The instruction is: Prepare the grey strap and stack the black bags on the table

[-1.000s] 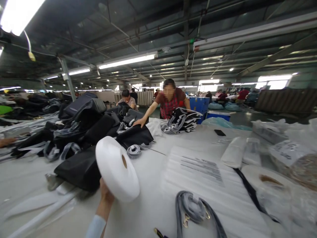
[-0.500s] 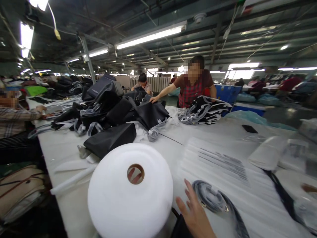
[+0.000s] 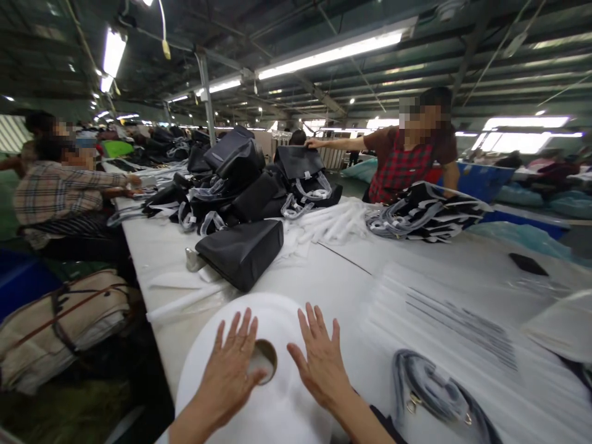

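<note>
A large white roll of foam-like sheet (image 3: 282,314) lies on its side face at the near edge of the white table (image 3: 333,262), its round brown core hole (image 3: 264,362) facing up. My left hand (image 3: 229,367) is spread flat over the roll's top, just left of the hole, with the thumb beside it. My right hand (image 3: 321,354) is over the roll's right part, fingers apart and holding nothing. Right of it, a coiled dark strap (image 3: 430,382) with gold-coloured metal fittings lies in clear wrapping. Beyond the roll rests a black bag (image 3: 245,253).
Several black bags (image 3: 254,197) are heaped farther back. A co-worker in a red checked apron (image 3: 393,166) reaches to a bag there. Another person in a plaid shirt (image 3: 69,191) sits at left. Rolled white strips (image 3: 340,222), a bundle of black pieces (image 3: 425,213) and a phone-like black slab (image 3: 528,264) lie on the table.
My left hand, earlier seen only through the core hole, now lies on top of the roll. My right hand has moved left over it. The co-worker has raised a black bag; the view has turned left.
</note>
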Available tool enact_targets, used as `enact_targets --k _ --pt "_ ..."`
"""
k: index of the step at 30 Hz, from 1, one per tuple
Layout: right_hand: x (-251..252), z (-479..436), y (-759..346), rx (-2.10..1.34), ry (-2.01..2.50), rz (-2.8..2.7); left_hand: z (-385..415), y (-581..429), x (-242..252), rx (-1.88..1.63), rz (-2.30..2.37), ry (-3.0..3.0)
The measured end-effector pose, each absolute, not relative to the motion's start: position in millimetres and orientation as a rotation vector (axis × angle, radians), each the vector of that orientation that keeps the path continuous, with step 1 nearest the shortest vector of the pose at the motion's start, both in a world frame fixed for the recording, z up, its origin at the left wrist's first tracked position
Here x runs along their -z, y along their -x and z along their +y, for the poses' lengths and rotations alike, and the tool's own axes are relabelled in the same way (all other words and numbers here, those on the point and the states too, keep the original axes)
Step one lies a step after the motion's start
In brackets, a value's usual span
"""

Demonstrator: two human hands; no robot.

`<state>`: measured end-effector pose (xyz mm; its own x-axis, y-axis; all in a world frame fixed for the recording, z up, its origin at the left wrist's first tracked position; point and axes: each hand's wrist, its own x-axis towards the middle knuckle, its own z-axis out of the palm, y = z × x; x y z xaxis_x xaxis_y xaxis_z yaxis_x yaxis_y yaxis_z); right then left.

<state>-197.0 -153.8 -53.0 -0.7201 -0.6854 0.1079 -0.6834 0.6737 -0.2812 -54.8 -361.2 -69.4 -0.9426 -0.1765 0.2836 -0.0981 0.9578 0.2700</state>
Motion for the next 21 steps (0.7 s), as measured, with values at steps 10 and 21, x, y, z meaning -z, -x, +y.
enact_targets --k 10,21 --pt "79.8 -160.1 230.0 0.586 0.953 2.58 -348.1 80.6 105.0 0.478 -3.131 -0.111" --pt "97.8 -159.3 242.7 0.92 0.652 2.65 -385.2 45.6 118.9 0.385 -2.447 -0.576"
